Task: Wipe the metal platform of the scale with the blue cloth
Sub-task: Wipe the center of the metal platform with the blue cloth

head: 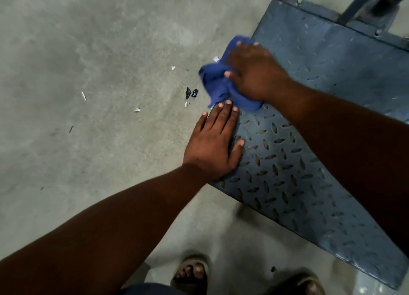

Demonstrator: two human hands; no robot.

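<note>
We see our right hand [254,73] gripping the crumpled, blurred blue cloth [215,84] at the left edge of the diamond-tread metal platform [309,140]. Our left hand [213,144] lies flat, fingers straight, on that edge. Our right forearm hides part of the platform.

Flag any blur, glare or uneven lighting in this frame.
Head view: the right hand and crumpled blue cloth are motion-blurred; the left hand and blue tread-patterned metal platform look sharp; lighting is dim and flat; the sandalled feet at the bottom edge are soft.
</note>
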